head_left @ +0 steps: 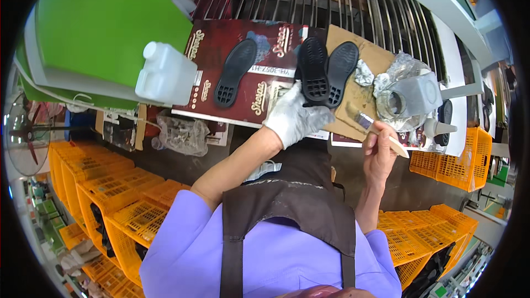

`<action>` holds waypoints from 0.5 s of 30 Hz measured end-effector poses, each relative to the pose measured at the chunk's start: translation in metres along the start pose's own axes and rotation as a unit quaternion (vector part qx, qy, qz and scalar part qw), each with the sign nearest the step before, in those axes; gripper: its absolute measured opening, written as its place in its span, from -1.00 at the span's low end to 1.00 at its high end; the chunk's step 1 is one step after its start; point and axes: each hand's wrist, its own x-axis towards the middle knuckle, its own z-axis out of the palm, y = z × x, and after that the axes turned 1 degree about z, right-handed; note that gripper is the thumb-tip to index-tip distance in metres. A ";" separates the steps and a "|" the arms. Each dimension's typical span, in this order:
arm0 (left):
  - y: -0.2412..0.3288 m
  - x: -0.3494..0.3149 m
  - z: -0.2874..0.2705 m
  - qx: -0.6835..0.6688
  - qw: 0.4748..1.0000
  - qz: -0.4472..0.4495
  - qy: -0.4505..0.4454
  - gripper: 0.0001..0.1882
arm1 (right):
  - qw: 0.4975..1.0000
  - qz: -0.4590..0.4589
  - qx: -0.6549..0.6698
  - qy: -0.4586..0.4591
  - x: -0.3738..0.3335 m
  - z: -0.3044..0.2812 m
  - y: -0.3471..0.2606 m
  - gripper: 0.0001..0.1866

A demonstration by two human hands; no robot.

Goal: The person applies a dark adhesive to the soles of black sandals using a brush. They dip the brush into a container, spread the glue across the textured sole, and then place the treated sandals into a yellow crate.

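Note:
My left hand [290, 116], in a white glove, is closed on the heel end of a black shoe sole [313, 66], whose heel has a grid of square hollows. That sole partly covers a second black sole [343, 66] on the brown cardboard [337, 36]. Another black sole [237, 69] lies apart on the maroon printed cardboard [212, 36] to the left. Bare, my right hand [380, 152] pinches a brush [398, 147] by its pale handle. The brush's bristles point up and left over the cardboard's lower edge, away from the held sole.
A white plastic jug [168, 74] stands at the left. To the right are a translucent container [420, 96] among crumpled clear plastic and a white nozzle bottle [439, 128]. Metal rollers [309, 0] run behind the cardboard. Orange crates [132, 209] stand on both sides of me.

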 end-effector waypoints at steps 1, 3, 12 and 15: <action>0.004 -0.011 -0.002 -0.312 0.939 -0.143 0.024 -0.50 | 1.000 -0.008 -0.005 0.000 0.001 0.000 0.003 -0.71; 0.016 -0.036 0.004 -0.246 0.949 -0.187 0.061 -0.44 | 0.999 -0.011 -0.036 -0.010 0.003 0.005 0.001 -0.63; 0.065 -0.036 -0.143 0.793 0.438 0.170 0.389 -0.13 | 0.982 -0.039 -0.181 0.037 0.017 -0.019 -0.021 -0.82; 0.069 -0.039 -0.163 0.784 0.489 0.019 0.382 -0.07 | 0.958 -0.095 -0.262 0.064 0.027 -0.042 -0.036 -0.86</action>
